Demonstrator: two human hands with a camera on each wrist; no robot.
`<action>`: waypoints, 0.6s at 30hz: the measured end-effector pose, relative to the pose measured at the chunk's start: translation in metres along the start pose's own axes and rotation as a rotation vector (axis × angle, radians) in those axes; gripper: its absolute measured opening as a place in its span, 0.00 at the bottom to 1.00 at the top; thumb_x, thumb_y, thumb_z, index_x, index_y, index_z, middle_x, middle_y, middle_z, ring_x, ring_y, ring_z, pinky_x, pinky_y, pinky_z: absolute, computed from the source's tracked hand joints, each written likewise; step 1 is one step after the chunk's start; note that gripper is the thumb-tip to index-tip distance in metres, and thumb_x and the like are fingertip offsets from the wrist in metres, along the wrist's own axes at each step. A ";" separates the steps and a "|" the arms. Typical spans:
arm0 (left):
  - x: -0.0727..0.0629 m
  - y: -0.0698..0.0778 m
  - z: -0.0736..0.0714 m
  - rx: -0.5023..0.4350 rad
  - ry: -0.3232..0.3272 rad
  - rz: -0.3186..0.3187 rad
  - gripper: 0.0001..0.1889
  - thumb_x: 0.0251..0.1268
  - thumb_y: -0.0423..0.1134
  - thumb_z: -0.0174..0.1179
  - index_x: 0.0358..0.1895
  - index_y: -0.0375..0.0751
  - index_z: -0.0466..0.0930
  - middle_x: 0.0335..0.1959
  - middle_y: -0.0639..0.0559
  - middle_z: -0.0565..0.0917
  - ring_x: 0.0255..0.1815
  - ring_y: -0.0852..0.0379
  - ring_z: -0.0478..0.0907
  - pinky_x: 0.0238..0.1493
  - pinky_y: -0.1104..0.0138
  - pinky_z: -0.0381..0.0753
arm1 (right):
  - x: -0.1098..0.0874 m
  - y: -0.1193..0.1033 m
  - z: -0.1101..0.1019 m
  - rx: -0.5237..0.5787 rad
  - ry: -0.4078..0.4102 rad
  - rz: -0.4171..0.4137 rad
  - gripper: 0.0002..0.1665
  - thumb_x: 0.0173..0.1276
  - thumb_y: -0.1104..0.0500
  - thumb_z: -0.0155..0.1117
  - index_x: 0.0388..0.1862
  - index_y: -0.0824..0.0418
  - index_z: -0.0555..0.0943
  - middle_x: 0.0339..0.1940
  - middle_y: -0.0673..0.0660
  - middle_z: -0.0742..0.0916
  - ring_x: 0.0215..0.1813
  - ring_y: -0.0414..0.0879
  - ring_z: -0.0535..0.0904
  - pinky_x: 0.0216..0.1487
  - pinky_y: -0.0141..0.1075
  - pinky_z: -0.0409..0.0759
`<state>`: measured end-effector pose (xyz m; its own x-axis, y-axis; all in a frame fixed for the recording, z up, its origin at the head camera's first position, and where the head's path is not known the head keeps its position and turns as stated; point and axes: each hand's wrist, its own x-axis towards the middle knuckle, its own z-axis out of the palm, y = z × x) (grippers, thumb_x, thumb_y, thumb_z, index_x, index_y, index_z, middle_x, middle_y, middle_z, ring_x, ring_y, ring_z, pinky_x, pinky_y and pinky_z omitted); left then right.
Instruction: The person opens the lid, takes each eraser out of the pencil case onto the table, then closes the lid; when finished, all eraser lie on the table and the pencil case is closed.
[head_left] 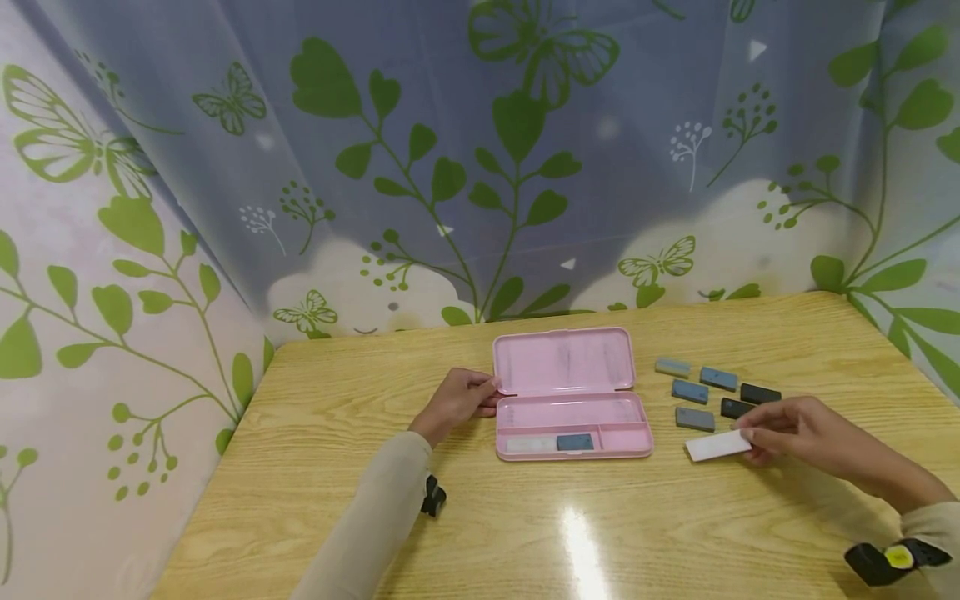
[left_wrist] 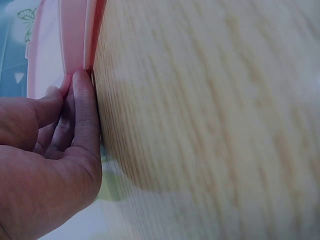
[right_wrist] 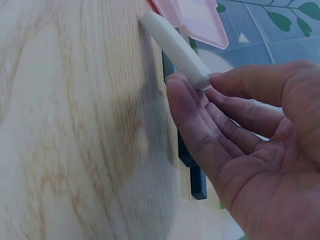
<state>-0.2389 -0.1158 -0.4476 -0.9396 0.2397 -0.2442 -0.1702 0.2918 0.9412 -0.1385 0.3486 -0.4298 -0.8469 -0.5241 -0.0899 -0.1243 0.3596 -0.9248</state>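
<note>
A pink pencil case (head_left: 574, 409) lies open on the table, its lid (head_left: 564, 360) folded back. In its front compartment sit a whitish block (head_left: 531, 443) and a blue block (head_left: 575, 442). My left hand (head_left: 462, 396) pinches the case's left edge near the hinge; in the left wrist view, its thumb (left_wrist: 49, 107) touches the lid's rim. To the right of the case, my right hand (head_left: 797, 429) holds a white eraser-like block (head_left: 717, 446) by one end between thumb and fingers. In the right wrist view, the white block (right_wrist: 175, 47) appears raised off the tabletop.
Several small blocks lie right of the case: a pale one (head_left: 672, 367), blue ones (head_left: 718, 378), a grey one (head_left: 694, 418) and black ones (head_left: 761, 392). A patterned curtain (head_left: 420, 167) hangs behind the wooden table (head_left: 480, 525).
</note>
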 end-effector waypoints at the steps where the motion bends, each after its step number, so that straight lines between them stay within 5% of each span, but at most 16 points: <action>1: 0.000 0.000 0.000 0.003 -0.002 0.002 0.13 0.78 0.33 0.55 0.53 0.25 0.84 0.34 0.45 0.87 0.30 0.63 0.82 0.39 0.69 0.88 | 0.000 0.001 0.000 0.004 -0.005 0.002 0.19 0.80 0.70 0.51 0.56 0.90 0.71 0.44 0.59 0.88 0.41 0.45 0.87 0.40 0.41 0.89; 18: -0.001 0.001 0.000 0.018 -0.004 0.002 0.13 0.78 0.33 0.55 0.53 0.26 0.84 0.36 0.43 0.87 0.32 0.62 0.83 0.40 0.68 0.89 | 0.002 -0.006 0.001 -0.092 0.068 0.171 0.19 0.78 0.66 0.57 0.55 0.85 0.76 0.44 0.66 0.87 0.38 0.45 0.87 0.39 0.40 0.89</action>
<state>-0.2382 -0.1160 -0.4463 -0.9390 0.2437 -0.2429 -0.1625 0.3081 0.9374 -0.1388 0.3445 -0.4245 -0.8925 -0.3969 -0.2143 -0.0200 0.5094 -0.8603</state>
